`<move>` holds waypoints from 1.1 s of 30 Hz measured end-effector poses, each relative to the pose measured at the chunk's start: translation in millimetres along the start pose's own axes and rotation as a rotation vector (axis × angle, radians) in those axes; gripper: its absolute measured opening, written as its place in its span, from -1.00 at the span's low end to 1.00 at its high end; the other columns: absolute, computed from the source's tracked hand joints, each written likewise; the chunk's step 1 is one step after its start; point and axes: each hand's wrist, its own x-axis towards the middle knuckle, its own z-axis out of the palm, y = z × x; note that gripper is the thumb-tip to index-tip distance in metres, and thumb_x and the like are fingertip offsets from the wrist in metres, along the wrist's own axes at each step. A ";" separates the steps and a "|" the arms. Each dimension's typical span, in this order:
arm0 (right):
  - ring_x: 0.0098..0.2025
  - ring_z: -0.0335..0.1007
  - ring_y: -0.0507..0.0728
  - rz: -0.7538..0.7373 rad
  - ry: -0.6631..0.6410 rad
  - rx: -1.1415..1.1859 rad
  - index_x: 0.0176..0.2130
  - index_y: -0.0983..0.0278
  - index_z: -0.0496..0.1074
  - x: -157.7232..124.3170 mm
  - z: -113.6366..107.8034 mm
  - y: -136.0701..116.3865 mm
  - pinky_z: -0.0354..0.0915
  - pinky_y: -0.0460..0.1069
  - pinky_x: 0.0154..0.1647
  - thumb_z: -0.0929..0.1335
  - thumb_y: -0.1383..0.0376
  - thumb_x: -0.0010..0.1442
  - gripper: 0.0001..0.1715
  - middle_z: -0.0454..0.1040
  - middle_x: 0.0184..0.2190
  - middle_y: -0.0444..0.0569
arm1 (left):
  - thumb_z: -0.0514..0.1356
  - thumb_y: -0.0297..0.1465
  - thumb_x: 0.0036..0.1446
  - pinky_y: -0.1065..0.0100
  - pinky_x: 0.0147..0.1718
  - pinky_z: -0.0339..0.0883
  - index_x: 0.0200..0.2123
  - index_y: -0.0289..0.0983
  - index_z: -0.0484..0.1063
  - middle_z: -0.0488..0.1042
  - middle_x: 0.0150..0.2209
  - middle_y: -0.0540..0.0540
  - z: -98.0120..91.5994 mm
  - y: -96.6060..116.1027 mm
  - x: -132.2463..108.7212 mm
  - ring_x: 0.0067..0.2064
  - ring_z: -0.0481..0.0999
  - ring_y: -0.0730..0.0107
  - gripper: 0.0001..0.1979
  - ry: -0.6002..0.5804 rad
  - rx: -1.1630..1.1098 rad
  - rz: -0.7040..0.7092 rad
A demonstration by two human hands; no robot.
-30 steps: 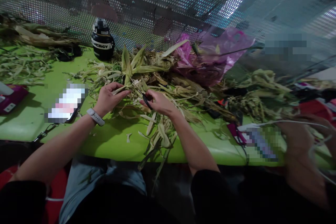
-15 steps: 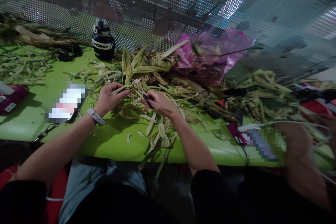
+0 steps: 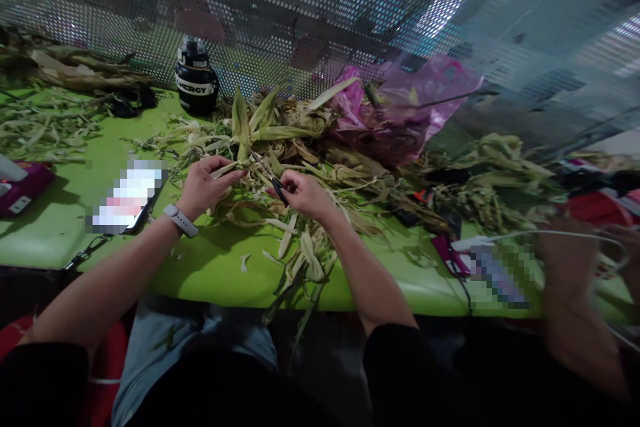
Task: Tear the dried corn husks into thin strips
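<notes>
My left hand is closed on the pale base of a green-yellow husk plant, whose leaves fan out above the fingers. My right hand grips dark-handled scissors by the handles, with the blades pointing up and left toward that base. Whether the blades touch it is too small to tell. Around and below both hands lie loose husk strips, some hanging over the table's front edge.
The green table bears a phone at left, a black bottle behind, and a pink plastic bag by the perforated metal screen. Another person's arm is at right, near a cable and a second phone.
My hands have barely moved. The scissors have shifted slightly left, with their blades looking a little more apart. The other person's arm at right has moved slightly.
</notes>
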 end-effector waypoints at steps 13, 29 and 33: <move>-0.62 0.12 -0.09 0.087 0.136 0.550 -0.48 0.28 0.29 9.6 4.3 4.0 0.10 -0.13 -0.58 0.42 -0.21 -0.10 -0.38 0.31 -0.66 -0.22 | 0.41 -0.43 -0.11 0.39 -0.12 0.43 -0.11 -0.26 0.51 0.59 -0.21 -0.07 2.1 1.2 0.7 -0.17 0.56 0.40 -0.58 -0.005 -0.669 -0.339; -0.65 0.16 -0.09 0.114 -0.148 0.577 -0.48 0.30 0.32 -2.0 3.3 -6.3 0.07 -0.13 -0.61 0.45 -0.19 -0.13 -0.37 0.33 -0.67 -0.22 | 0.32 -0.55 -0.01 0.24 -0.04 0.48 -0.23 -0.27 0.48 0.56 -0.30 -0.03 -0.4 2.5 2.1 -0.13 0.57 0.34 -0.77 0.037 -0.841 -0.312; -0.63 0.22 -0.05 0.090 -0.293 0.559 -0.45 0.33 0.39 -6.7 -3.9 -11.2 0.04 -0.13 -0.63 0.35 -0.22 0.00 -0.36 0.42 -0.63 -0.12 | 0.31 -0.55 -0.01 0.29 -0.05 0.46 -0.19 -0.24 0.48 0.56 -0.26 -0.02 -2.0 3.4 4.9 -0.08 0.56 0.32 -0.73 0.083 -0.835 -0.245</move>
